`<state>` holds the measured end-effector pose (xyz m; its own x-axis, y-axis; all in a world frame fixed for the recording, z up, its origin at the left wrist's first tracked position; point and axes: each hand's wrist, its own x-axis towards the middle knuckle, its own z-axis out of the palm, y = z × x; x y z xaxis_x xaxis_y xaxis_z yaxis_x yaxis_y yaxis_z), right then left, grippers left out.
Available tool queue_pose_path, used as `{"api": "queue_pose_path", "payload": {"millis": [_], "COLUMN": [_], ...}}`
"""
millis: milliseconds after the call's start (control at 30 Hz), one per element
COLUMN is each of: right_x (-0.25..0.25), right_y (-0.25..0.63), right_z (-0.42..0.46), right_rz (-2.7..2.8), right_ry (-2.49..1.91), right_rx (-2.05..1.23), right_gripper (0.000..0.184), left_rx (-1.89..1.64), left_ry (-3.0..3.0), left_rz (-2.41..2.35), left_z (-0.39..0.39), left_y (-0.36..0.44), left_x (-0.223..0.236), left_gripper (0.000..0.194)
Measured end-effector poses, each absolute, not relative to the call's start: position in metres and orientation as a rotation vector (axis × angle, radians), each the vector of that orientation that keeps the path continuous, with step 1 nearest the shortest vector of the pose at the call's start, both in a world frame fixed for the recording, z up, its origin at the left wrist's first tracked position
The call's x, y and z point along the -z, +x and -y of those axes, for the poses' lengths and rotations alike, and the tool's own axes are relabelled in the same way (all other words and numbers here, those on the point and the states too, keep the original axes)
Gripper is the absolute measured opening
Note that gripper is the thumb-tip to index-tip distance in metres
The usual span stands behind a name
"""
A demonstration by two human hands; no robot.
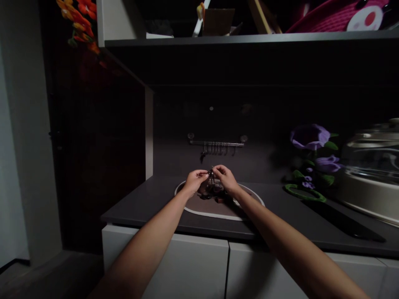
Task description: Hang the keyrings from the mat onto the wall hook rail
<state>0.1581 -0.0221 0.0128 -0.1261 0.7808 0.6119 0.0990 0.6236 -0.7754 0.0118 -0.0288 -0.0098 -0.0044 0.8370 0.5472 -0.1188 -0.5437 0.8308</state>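
Over an oval mat [212,213] with a pale rim, my two hands meet with fingertips close together. My left hand [195,181] pinches one side of a small, dark, metallic key ring [211,174]. Thumb and fingers of my right hand [227,179] are closed on its other side. Dim light hides the ring's finer parts. Below the hands, several small dark items [215,194] lie on the mat, partly hidden. Just above, a wall-mounted hook rail [217,144] carries several hooks, with a small dark object [203,155] hanging at its left.
On the right of the dark countertop [140,203] stand purple knitted flowers [311,137], a flat black object [346,222] and a large appliance with a clear lid [370,178]. A shelf [218,40] overhangs the counter. Orange flowers [79,25] hang by the dark door [93,145].
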Motion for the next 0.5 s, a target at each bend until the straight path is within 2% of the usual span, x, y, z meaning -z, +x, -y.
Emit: {"api": "queue_pose_path", "payload": {"millis": [500], "right_x": [-0.045], "right_y": [0.138], "right_z": [-0.039], "right_rz": [1.446], "right_ry": [-0.830], "right_rx": [-0.548], "right_gripper": [0.039], "left_rx": [-1.897], "left_ry": [1.534], "left_rz": [-1.086], "left_z": [0.006], "left_y": [0.004], "left_x": [0.022], "left_gripper": [0.012]}}
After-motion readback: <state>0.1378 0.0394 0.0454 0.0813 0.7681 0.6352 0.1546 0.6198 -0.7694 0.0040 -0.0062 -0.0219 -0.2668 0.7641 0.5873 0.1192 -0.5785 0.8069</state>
